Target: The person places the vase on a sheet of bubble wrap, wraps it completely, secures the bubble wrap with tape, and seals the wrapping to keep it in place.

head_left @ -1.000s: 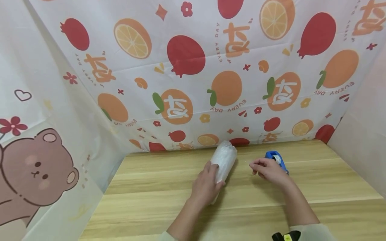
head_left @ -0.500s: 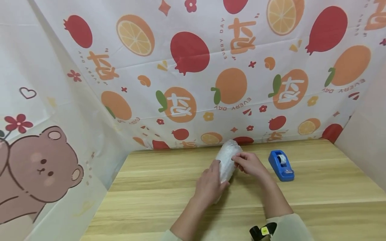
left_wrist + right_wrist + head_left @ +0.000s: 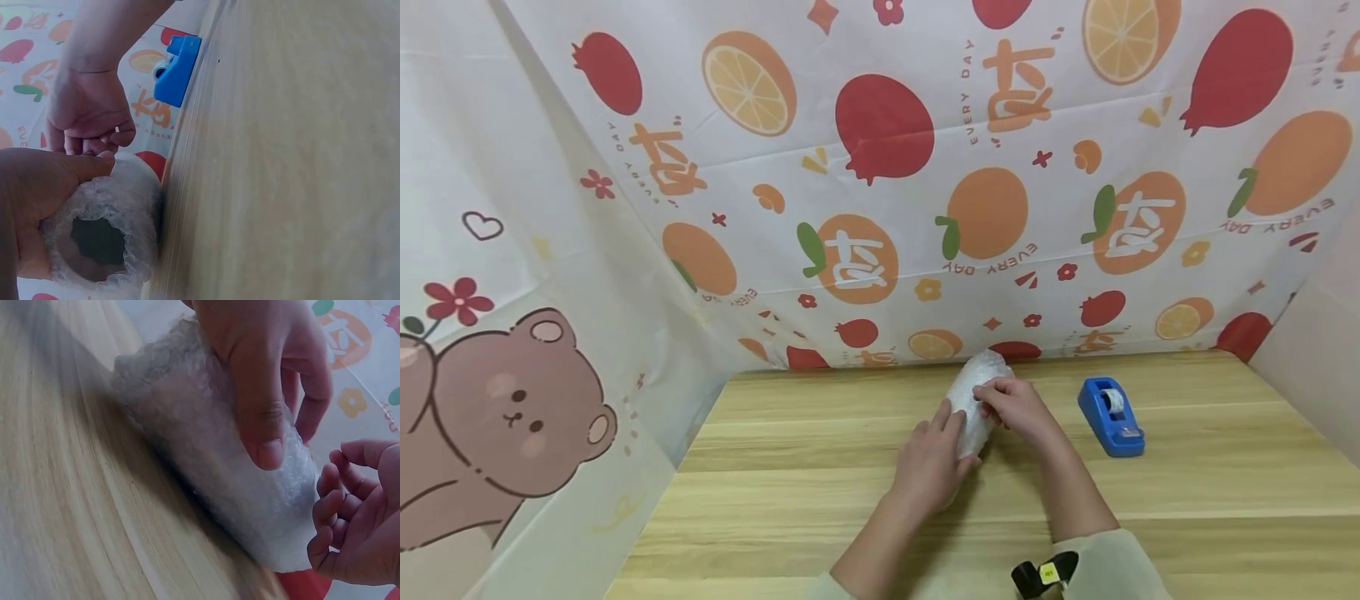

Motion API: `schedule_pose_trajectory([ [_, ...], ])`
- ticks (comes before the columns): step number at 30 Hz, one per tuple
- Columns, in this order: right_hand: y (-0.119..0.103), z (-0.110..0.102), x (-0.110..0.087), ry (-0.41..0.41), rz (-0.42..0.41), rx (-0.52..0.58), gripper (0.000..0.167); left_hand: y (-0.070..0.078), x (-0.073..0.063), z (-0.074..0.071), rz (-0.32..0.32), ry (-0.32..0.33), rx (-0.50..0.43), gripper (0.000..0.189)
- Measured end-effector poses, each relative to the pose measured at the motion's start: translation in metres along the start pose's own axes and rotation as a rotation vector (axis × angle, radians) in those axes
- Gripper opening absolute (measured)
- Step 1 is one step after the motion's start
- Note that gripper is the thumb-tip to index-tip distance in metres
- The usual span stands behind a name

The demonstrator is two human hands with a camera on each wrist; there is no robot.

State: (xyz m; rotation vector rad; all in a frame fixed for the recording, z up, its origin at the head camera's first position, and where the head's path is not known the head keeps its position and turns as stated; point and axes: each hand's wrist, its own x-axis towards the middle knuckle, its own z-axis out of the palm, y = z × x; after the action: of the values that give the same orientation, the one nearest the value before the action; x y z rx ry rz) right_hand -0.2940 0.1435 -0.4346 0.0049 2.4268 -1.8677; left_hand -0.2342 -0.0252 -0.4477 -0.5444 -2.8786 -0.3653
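A cylinder in bubble wrap lies slanted on the wooden table. Its near end shows a round, dark middle in the left wrist view. My left hand grips it from the left side, with the thumb pressed on the wrap. Above its far part, my right hand has curled fingers, thumb and forefinger pinched together close to the wrap. What they pinch is hard to see; it looks like a small piece of clear tape. In the right wrist view, the right hand is beside the wrap's far end.
A blue tape dispenser stands on the table to the right of the wrapped cylinder. Fruit-patterned cloth hangs along the table's back edge. A bear-printed cloth hangs at the left.
My right hand has moved left from beside the tape dispenser to the wrapped cylinder, uncovering the dispenser, and then stayed there. My left hand has kept its grip. The head view has shifted slightly.
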Motion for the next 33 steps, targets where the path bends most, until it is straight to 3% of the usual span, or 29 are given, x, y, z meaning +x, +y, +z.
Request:
schedule_pose_trajectory([
  [10,-0.003,0.008,0.001,0.043,0.049,-0.122,0.030,0.003,-0.003,0.002,0.074,0.084,0.078,0.061],
  [17,-0.003,0.012,-0.001,0.077,0.036,-0.176,0.029,0.005,-0.003,0.004,0.095,0.121,0.113,0.061],
  [23,-0.003,0.015,-0.005,0.119,0.000,-0.317,0.030,0.006,-0.004,0.005,0.111,0.149,0.131,0.063],
  [28,0.000,0.015,-0.002,0.123,0.022,-0.426,0.041,0.006,-0.003,0.004,0.090,0.127,0.123,0.064],
  [33,0.008,0.009,0.001,0.092,0.049,-0.410,0.049,0.005,-0.002,0.005,0.069,0.095,0.091,0.072],
])
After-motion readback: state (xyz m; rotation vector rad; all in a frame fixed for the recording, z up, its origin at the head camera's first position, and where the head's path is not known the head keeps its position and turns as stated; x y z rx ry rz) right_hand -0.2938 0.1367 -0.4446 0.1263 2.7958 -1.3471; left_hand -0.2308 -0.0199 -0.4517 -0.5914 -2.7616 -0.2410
